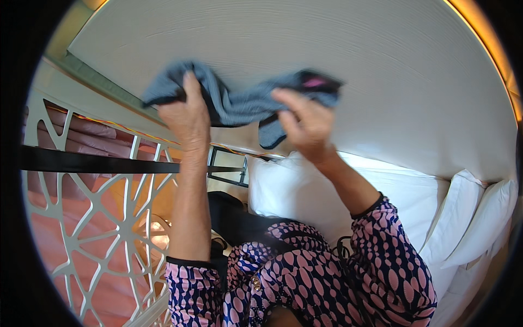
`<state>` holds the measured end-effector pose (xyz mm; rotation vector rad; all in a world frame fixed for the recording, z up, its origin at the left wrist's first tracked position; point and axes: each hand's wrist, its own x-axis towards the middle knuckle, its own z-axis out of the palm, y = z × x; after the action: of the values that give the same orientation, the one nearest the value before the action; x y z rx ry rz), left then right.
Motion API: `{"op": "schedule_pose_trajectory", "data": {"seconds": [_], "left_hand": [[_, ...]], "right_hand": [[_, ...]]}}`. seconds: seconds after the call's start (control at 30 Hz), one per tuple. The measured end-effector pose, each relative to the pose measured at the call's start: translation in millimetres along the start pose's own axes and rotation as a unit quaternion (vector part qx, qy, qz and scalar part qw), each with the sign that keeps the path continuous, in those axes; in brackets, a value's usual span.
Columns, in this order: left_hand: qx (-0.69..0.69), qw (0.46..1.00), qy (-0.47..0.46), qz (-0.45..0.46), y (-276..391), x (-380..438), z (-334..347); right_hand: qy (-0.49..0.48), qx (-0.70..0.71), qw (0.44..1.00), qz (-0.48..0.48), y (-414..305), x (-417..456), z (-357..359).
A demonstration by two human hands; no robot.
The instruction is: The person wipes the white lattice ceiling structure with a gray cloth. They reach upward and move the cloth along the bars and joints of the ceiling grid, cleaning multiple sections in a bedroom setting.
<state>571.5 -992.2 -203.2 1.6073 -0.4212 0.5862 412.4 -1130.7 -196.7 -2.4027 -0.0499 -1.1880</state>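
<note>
Both of my hands grip a blue-grey cloth (249,104) with black edges, stretched loosely between them and blurred by motion. A pink patch shows on its dark right end. My left hand (186,108) pinches the left part, thumb on top. Fingers bent, my right hand (308,118) holds the right part, and a rounded flap of the cloth hangs below it. The cloth is in front of a large pale panel (367,81); whether it touches the panel I cannot tell.
A white lattice screen (124,231) stands at left, crossed by a black bar (98,160), with pink fabric (45,237) behind it. A red and yellow wire (122,128) runs along the ledge. White bedding (286,188) and pillows (482,229) lie at right.
</note>
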Motion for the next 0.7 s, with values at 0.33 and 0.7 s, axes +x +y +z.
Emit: {"op": "schedule_pose_trajectory", "data": {"seconds": [0.33,0.7], "left_hand": [[-0.076,0.876,-0.279,-0.385,-65,-95,-9],[-0.313,0.918,-0.235,0.055,138,18,21]], "right_hand": [[-0.103,-0.01,0.973,0.207,65,-135,24],[0.359,-0.069,0.93,-0.044,14,27,-177]]}}
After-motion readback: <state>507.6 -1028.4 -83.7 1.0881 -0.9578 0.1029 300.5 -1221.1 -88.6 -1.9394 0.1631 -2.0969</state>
